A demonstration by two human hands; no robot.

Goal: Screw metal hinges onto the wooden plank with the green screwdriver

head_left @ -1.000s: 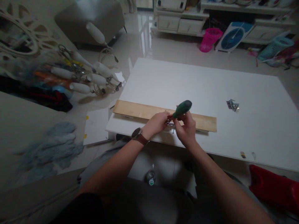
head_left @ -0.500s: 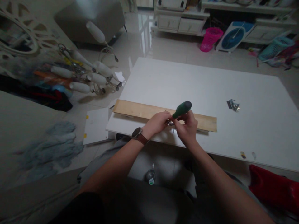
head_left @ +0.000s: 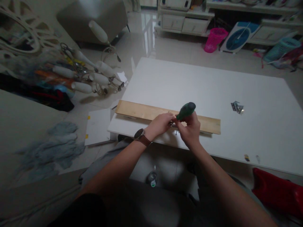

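My right hand [head_left: 191, 130] is closed around a screwdriver, whose green handle [head_left: 186, 112] leans up and to the right; the shaft and tip are hidden by my fingers. Close beside it, my left hand [head_left: 161, 124] is closed, its fingers pinched at a small shiny metal fitting [head_left: 173, 125] by the front edge of a long wooden board [head_left: 139, 111]. What kind of fitting it is cannot be made out. Just below it shows a small screw [head_left: 176, 132]. The board lies across the front of a white tabletop [head_left: 165, 82], and both hands rest over its middle.
Several metal brackets and screws [head_left: 237, 107] lie at the tabletop's right. Two small items, one a yellowish piece [head_left: 246, 157], sit near its front edge. A red plastic object [head_left: 276, 190] stands at lower right, a bottle [head_left: 152, 179] on the floor below, and a lamp [head_left: 99, 78] at left.
The whole view has shifted very slightly. Both hands keep their places at the board, and the screwdriver handle stays at nearly the same tilt.
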